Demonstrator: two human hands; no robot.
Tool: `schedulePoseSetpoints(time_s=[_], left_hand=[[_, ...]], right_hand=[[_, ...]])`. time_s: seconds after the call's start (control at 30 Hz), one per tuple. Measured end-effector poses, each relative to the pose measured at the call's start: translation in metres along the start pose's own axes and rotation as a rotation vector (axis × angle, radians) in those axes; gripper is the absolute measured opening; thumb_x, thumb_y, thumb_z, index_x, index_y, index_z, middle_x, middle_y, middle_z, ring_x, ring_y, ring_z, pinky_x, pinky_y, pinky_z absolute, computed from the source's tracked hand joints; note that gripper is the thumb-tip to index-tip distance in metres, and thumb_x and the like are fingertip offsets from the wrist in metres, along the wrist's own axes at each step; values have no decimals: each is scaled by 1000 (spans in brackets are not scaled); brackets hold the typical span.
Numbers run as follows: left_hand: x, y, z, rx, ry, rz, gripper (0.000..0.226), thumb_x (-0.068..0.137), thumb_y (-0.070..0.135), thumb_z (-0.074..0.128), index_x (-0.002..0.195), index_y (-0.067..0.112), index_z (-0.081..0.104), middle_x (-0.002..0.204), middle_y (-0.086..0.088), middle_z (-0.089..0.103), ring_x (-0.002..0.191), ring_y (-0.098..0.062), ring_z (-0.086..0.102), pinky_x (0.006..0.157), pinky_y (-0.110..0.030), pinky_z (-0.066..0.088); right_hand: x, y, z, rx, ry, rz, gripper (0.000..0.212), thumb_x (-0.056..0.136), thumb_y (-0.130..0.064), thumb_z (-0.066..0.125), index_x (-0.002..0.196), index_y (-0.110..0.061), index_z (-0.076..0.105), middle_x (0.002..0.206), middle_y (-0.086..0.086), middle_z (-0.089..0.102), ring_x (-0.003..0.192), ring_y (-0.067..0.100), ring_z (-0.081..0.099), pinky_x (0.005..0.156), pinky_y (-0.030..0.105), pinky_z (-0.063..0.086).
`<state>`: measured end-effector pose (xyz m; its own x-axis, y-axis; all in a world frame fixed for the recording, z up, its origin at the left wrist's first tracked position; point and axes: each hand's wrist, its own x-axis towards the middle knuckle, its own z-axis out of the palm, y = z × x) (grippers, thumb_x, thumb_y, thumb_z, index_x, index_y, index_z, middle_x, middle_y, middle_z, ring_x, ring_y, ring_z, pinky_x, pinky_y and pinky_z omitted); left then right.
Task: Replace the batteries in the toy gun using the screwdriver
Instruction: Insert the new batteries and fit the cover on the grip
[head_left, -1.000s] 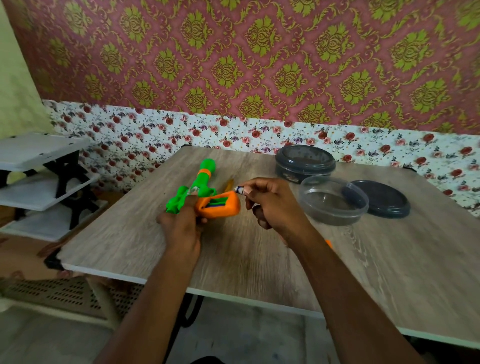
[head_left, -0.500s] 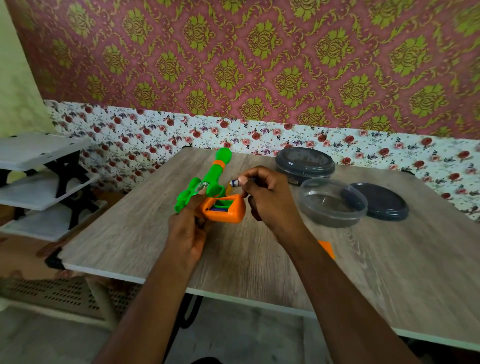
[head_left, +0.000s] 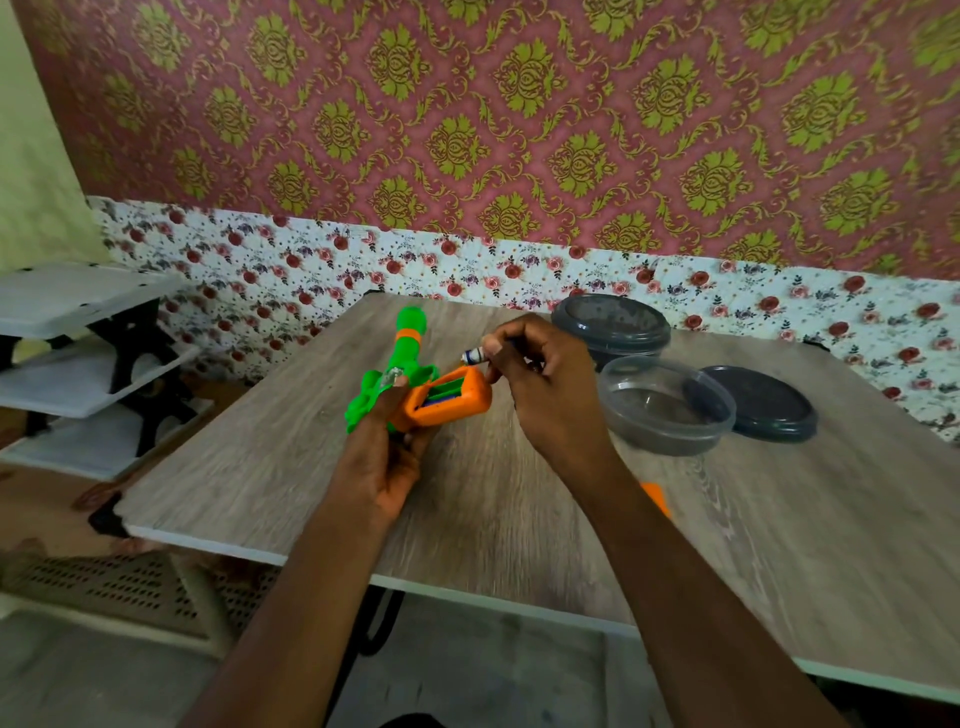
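Over the near-left part of the bench (head_left: 493, 519), the left hand (head_left: 384, 457) grips the toy gun (head_left: 408, 353) by its green body, with the barrel pointing away toward the wall. Held this way, the orange handle (head_left: 462, 408) turns its open battery bay up toward the person. Something blue and green lies inside the bay; whether it is a cell already seated I cannot tell. The right hand (head_left: 545, 400) pinches a small battery (head_left: 474, 355) between thumb and fingertips. Its metal end pokes out just above the bay's far edge, close but apart, and I judge it is being lined up to drop in. A small orange piece (head_left: 655, 496) peeks from under the right forearm, likely the bay's cover, set aside within reach. Further right sit a clear tub (head_left: 665, 405), a dark lid (head_left: 758, 402) beside it, and a closed dark tub (head_left: 610, 325) behind. I see no screwdriver.
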<state>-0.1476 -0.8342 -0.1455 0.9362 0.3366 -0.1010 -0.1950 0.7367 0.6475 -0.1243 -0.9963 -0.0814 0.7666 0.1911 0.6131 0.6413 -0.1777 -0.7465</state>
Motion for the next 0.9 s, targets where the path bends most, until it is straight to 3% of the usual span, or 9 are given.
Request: schedulePoseSetpoints(time_s=[0.2, 0.27, 0.33, 0.37, 0.53, 0.73, 0.77, 0.83, 0.9], left_hand=[[4, -6, 1, -5, 22, 9, 9, 98, 8, 60, 104, 4, 66, 91, -11, 77, 77, -19, 75, 72, -38, 64], [6, -8, 1, 10, 36, 25, 7, 98, 7, 60, 101, 5, 66, 85, -9, 77, 73, -17, 76, 65, -36, 65], [7, -10, 0, 33, 41, 29, 7, 98, 5, 59, 99, 6, 66, 83, -8, 76, 71, -16, 75, 64, -35, 64], [6, -11, 0, 46, 34, 29, 7, 98, 5, 59, 100, 6, 65, 84, -8, 76, 72, -17, 75, 65, -35, 64], [5, -12, 1, 75, 45, 35, 8, 99, 4, 58, 96, 7, 65, 80, -7, 76, 71, -17, 74, 66, -35, 63], [5, -11, 0, 112, 48, 16, 6, 97, 9, 62, 99, 8, 67, 79, -6, 77, 69, -15, 74, 59, -31, 63], [5, -12, 0, 110, 48, 16, 6, 98, 8, 61, 98, 8, 67, 79, -6, 77, 69, -15, 74, 61, -31, 64], [6, -14, 0, 116, 44, 18, 6, 97, 7, 61, 98, 7, 67, 85, -9, 76, 72, -16, 75, 66, -34, 64], [7, -15, -1, 137, 38, 19, 6, 97, 7, 62, 98, 7, 67, 91, -12, 75, 75, -18, 75, 68, -35, 64]], right_hand=[[-7, 1, 0, -270, -120, -265, 8, 105, -10, 51, 103, -4, 56, 76, -24, 59, 68, -9, 64, 58, 8, 45], [-11, 6, 0, -428, -172, -333, 11, 105, -19, 50, 108, -10, 55, 72, -21, 57, 59, -1, 58, 52, 16, 43], [-13, 12, 0, -561, -237, -340, 23, 103, -36, 39, 113, -18, 50, 73, -3, 65, 57, 17, 57, 51, 39, 49], [-14, 14, 0, -609, -254, -345, 30, 101, -42, 33, 115, -21, 48, 73, 4, 65, 57, 25, 56, 51, 42, 48], [-13, 17, 4, -580, -279, -275, 16, 104, -34, 42, 112, -21, 48, 67, 0, 52, 53, 17, 44, 51, 32, 31], [-3, 10, -5, -361, -202, -160, 10, 104, -19, 56, 97, -12, 59, 64, -20, 52, 64, -7, 58, 56, 11, 40], [-4, 13, -7, -403, -214, -168, 10, 104, -24, 54, 98, -16, 57, 68, -16, 58, 67, -1, 59, 59, 14, 45], [-8, 21, -4, -518, -286, -164, 12, 102, -35, 45, 103, -25, 52, 80, -2, 66, 71, 15, 57, 65, 44, 54], [-11, 25, 3, -582, -339, -165, 14, 100, -39, 40, 103, -28, 48, 79, 6, 63, 66, 23, 52, 63, 50, 52]])
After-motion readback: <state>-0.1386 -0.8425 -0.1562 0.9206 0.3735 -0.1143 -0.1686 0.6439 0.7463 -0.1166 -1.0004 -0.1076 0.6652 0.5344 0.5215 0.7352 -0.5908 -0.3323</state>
